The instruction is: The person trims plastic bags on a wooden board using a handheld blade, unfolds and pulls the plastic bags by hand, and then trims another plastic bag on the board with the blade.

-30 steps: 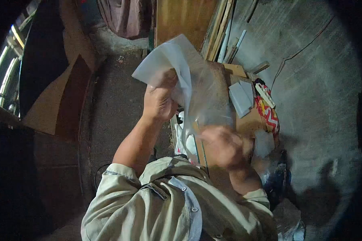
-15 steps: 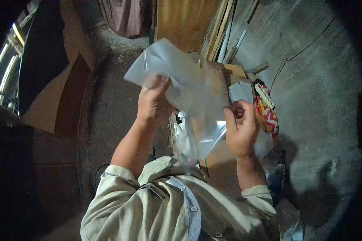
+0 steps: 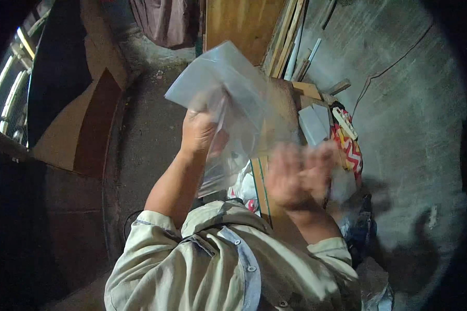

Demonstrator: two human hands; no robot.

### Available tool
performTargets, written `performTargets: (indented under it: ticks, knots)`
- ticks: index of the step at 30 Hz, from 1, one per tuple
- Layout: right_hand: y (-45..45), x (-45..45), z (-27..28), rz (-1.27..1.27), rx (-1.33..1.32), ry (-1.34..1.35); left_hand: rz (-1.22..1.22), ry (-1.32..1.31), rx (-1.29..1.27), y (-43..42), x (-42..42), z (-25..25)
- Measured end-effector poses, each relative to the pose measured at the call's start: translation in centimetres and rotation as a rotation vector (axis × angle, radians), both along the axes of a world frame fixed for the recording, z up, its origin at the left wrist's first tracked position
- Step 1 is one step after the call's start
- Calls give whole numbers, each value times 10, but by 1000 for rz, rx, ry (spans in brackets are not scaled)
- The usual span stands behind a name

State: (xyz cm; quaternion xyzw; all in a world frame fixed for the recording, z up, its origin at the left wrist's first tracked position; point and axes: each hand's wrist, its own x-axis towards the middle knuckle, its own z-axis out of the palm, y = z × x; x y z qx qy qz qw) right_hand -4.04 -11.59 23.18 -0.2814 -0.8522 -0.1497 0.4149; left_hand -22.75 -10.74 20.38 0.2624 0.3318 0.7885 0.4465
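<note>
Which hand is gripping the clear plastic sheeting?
The left hand: it clasps the clear plastic sheeting; the right hand, motion-blurred, looks open, no sheeting visible in it.

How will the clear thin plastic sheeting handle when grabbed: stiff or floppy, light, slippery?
Clear thin plastic sheeting: probably floppy, since it bends and creases at the left grip. Likely light for its size, as it looks like thin see-through film. Possibly slippery, given its smooth, glossy highlights.
</note>
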Motion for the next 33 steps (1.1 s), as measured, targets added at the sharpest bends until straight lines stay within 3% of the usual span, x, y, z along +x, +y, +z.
performTargets:
  ticks: [2, 4, 6, 8, 10, 12, 14, 16, 18, 20, 24, 26, 27, 28, 32, 33]
  knots:
    - [1, -7, -31, 52, -66, -477, -70, -50, 154, 0, -3, 2]
    - [-4, 30, -86, 258, -727, -1076, -163, -125, 299, -3, -5, 10]
    - [11, 53, -111, 507, -1076, -972, -103, 264, 207, 0, -17, 11]
    - [19, 50, -70, 248, -1042, -867, -41, 980, 9, -3, -28, 29]
    - [26, 40, -40, 95, -952, -34, -28, 1267, -72, 1, -23, 29]
    - [32, 41, -38, 158, -888, 544, -85, 1216, -49, 4, -13, 19]
    - [36, 42, -29, 275, -873, 604, -209, 1228, -157, 1, -3, 23]
    - [38, 30, -26, 373, -711, 555, -272, 1122, -82, 1, 6, 16]
    - [39, 20, -40, 469, -808, 593, -381, 965, -91, 0, 13, 11]
    - [37, 13, -46, 528, -1156, 770, -459, 885, -84, -1, 15, 9]
    - [37, 12, -67, 568, -1201, 697, -358, 717, -4, 0, 21, 5]
    - [33, 23, -75, 425, -1298, 597, -234, 571, -100, 2, 18, 8]
    - [33, 25, -77, 332, -1239, 451, -239, 367, -36, 2, 21, 15]
    - [32, 28, -79, 240, -1175, 305, -236, 368, -37, 4, 18, 14]
    - [27, 49, -95, 189, -1132, 228, -186, 33, 13, 10, 1, 8]
    - [26, 54, -102, 186, -1165, 316, -169, -2, 22, 11, -2, 7]
